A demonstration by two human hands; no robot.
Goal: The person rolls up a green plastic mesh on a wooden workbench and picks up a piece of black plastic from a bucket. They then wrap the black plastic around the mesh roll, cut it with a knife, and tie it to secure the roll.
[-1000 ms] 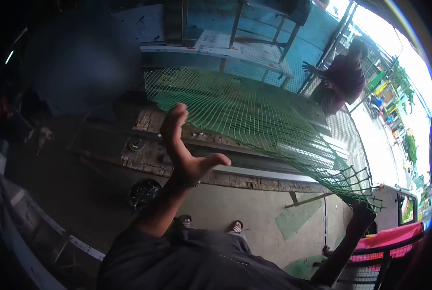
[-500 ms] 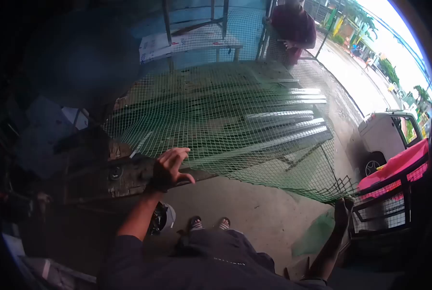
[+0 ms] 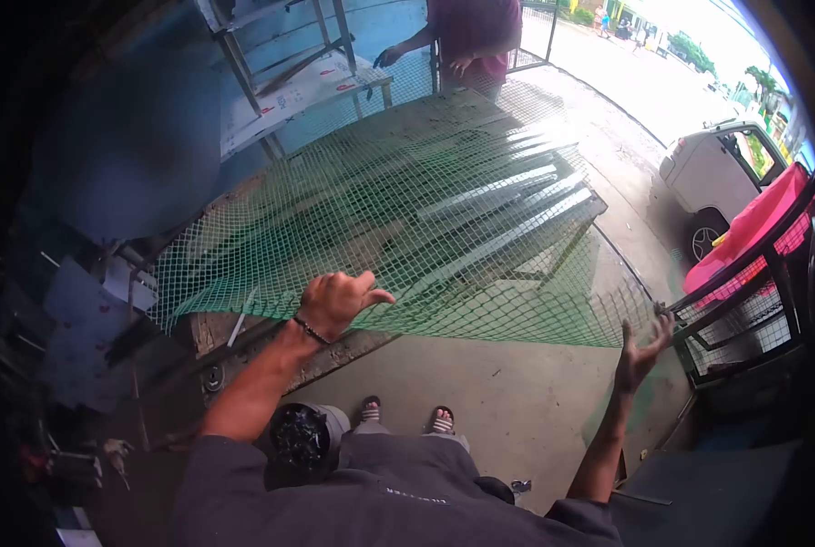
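Observation:
Green plastic netting [image 3: 334, 219] lies spread across a worn wooden table [image 3: 444, 108], its near edge hanging past the table's front. At that near edge my left hand [image 3: 334, 303] is closed on the mesh, thumb pointing right. My right hand [image 3: 642, 351] is beside the netting's right corner, fingers spread and pointing up, with nothing gripped in it. Long metal strips [image 3: 507, 187] lie under the net on the table's right half.
Across the table stands a person in a dark red shirt [image 3: 480, 32]. A bucket [image 3: 334, 421] stands by my feet. To the right are a black metal frame [image 3: 776, 283] with pink cloth [image 3: 744, 237] and a white vehicle [image 3: 717, 173]. A white-topped bench [image 3: 298, 96] is behind.
The right hand has opened and let go of the net's corner. My left hand has closed at the near edge. The netting's near edge is straighter, and the view has shifted.

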